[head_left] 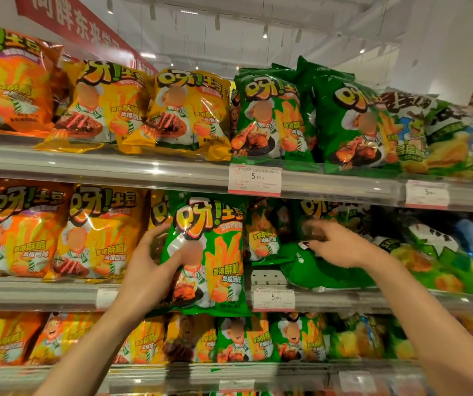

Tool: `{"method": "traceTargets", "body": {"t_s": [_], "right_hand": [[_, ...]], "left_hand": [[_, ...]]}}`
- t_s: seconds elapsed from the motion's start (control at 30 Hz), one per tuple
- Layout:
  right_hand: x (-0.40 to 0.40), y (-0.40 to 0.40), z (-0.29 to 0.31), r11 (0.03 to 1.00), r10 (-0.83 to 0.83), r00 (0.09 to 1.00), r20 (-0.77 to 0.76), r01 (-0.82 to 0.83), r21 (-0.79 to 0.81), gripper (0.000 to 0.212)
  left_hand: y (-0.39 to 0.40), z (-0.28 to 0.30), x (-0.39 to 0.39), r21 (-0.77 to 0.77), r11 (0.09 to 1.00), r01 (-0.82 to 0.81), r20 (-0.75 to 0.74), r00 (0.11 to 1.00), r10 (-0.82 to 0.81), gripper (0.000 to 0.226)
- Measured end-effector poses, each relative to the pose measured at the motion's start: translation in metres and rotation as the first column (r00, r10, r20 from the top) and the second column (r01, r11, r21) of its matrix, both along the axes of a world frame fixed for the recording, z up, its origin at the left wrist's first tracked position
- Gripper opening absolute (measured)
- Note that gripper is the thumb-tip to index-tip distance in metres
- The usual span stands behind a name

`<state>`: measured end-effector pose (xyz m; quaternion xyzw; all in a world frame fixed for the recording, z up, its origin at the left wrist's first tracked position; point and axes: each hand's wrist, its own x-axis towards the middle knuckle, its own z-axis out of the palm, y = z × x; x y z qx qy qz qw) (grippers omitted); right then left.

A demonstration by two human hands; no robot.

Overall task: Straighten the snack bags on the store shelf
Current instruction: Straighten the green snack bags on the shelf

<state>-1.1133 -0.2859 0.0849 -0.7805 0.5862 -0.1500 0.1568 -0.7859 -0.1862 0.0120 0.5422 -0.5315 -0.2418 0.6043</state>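
Holding: one green snack bag (209, 252), upright, gripped at its left edge by the left hand (149, 264), thumb across the face and fingers curled behind. The bag is carried in front of the middle shelf (44, 292), its lower end hanging past the front edge, beside a price tag (274, 299).

Right hand (334, 244): loosely spread, palm down, nothing gripped; fingertips blurred, laid on or just above a slumped green bag (324, 272) deeper on the same shelf. Contact cannot be confirmed.

Step judged in hand: the green row on the middle shelf is being tidied, the slumped bag being set up while the held one waits.

Next move, as judged: the slumped bag is to be stood upright and pushed back, then the held bag set in front of it, face outward, flush with the shelf's front edge.
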Motion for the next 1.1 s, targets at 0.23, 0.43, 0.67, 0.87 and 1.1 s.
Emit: {"method": "traceTargets", "body": {"t_s": [0.23,0.43,0.67,0.87,1.1], "right_hand": [[-0.046,-0.009,-0.002,0.981,0.012,0.974,-0.228,0.032,0.189,0.109],[-0.057,-0.019,-0.018,1.000,0.022,0.994,-0.109,-0.022,0.003,0.091],[-0.067,-0.020,-0.016,0.998,-0.025,1.000,-0.012,0.025,-0.057,0.075],[-0.062,-0.015,-0.018,0.997,-0.022,1.000,0.012,0.023,-0.077,0.068],[-0.074,-0.009,-0.016,0.993,-0.065,0.971,0.232,0.085,-0.078,0.060]], "left_hand": [[-0.011,-0.001,-0.025,0.000,1.000,-0.005,0.064,0.998,0.005,0.058],[-0.012,0.004,-0.036,-0.005,0.998,-0.062,0.086,0.994,0.063,0.050],[-0.013,0.006,-0.040,0.005,0.997,-0.081,0.059,0.995,0.081,0.050],[-0.013,0.005,-0.042,0.009,0.996,-0.089,0.094,0.992,0.088,0.053],[-0.016,0.003,-0.040,0.000,0.995,-0.103,0.106,0.989,0.102,0.058]]}}
